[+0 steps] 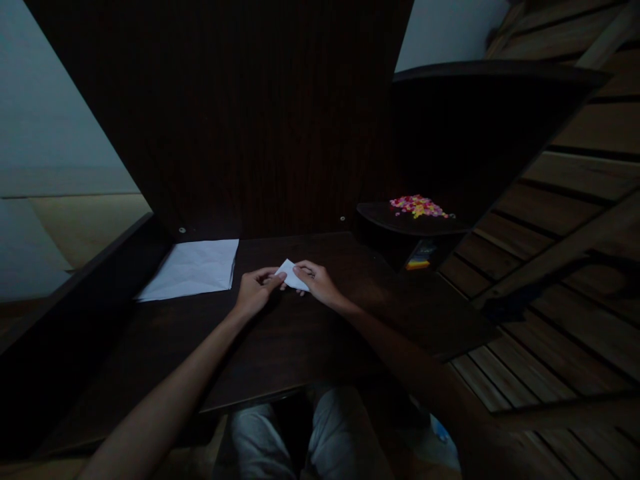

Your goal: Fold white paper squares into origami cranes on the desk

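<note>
Two forearms [194,367] converge over a dark wooden desk [280,347].
Head view: left hand [254,290] and right hand [321,283] nearly meet, thumbs [278,281] on top, fingers [309,266] curled, pinching a small folded white paper [288,270] between them, right of the larger white sheets [196,267].

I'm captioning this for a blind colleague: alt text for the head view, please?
A person's left hand and right hand hold a small white paper over a dark desk. White sheets lie to the left; colourful bits are heaped on a shelf at right.
</note>
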Action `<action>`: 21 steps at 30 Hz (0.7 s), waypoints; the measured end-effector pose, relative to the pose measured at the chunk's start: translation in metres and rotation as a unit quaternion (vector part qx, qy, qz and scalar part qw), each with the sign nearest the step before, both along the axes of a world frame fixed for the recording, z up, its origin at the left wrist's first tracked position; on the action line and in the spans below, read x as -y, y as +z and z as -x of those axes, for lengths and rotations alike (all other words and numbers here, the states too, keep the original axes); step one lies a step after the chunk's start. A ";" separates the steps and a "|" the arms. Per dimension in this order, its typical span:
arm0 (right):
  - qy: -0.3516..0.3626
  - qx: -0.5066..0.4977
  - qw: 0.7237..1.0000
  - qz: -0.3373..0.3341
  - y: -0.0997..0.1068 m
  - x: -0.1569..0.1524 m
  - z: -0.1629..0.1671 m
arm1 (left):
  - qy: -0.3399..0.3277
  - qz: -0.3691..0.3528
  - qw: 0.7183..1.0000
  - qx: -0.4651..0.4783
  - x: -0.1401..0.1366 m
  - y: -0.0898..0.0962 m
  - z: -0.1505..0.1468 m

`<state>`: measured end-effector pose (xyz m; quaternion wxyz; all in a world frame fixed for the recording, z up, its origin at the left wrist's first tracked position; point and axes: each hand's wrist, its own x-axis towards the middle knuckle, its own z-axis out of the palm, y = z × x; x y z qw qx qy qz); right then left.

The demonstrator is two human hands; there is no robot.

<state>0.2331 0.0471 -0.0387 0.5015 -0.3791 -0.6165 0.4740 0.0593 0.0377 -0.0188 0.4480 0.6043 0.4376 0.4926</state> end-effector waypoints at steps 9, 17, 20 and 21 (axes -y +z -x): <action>-0.056 -0.025 0.998 0.003 0.000 -0.005 -0.003 | -0.004 0.062 0.991 0.115 -0.003 -0.002 -0.001; -0.084 0.072 0.991 -0.079 0.001 -0.002 -0.006 | -0.022 0.050 0.997 0.056 -0.002 0.002 -0.002; -0.075 0.083 0.988 -0.105 0.002 0.000 -0.005 | -0.009 0.032 0.999 0.023 -0.002 0.003 -0.001; -0.075 0.076 0.989 -0.107 0.002 0.000 -0.004 | -0.006 0.028 0.999 0.018 -0.002 0.002 0.000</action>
